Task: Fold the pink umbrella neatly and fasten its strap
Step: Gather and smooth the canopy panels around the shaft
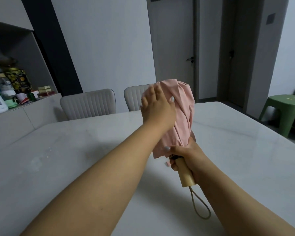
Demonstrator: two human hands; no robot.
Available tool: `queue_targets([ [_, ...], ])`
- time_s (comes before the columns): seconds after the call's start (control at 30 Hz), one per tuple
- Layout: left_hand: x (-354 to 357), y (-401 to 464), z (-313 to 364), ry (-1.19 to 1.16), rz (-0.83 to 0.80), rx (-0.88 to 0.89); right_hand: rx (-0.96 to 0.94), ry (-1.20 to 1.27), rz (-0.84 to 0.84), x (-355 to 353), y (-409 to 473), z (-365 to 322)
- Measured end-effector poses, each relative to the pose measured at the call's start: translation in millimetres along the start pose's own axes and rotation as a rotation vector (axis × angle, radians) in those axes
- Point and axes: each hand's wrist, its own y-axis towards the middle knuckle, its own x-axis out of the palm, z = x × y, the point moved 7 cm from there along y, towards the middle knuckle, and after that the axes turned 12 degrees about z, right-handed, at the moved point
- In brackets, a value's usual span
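The pink umbrella (182,116) is collapsed and held upright above the white table (75,159), its canopy bunched in loose folds. My right hand (186,159) grips it where the canopy meets the pale wooden handle (186,176), thumb pressed on the fabric's lower edge. A beige wrist loop (200,206) hangs from the handle's end. My left hand (157,108) lies flat against the left side of the canopy near its top, fingers together and stretched out. A small pink tab (167,163) shows under the canopy's lower edge; I cannot tell if it is the strap.
Two grey padded chairs (89,104) stand at the table's far side. A sideboard (24,113) at the left carries jars, boxes and bottles. A green plastic stool (286,109) stands at the right. Closed doors (174,48) lie behind.
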Motion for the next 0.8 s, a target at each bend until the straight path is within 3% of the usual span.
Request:
queue_targets([
  [0.2, 6, -1, -21, -0.759, -0.081, -0.430, 0.047, 0.015, -0.066, 2, -1, 1],
  [0.33, 16, -12, -35, -1.161, -0.249, -0.660, 0.084, -0.010, -0.161, 4, -2, 2],
  [0.5, 14, -23, -43, -1.397, -0.281, -0.695, 0.169, 0.085, -0.247, 10, -6, 10],
  [0.8, 6, -13, -43, -1.503, -0.122, -0.668, 0.376, 0.234, -0.231, 8, -2, 26],
])
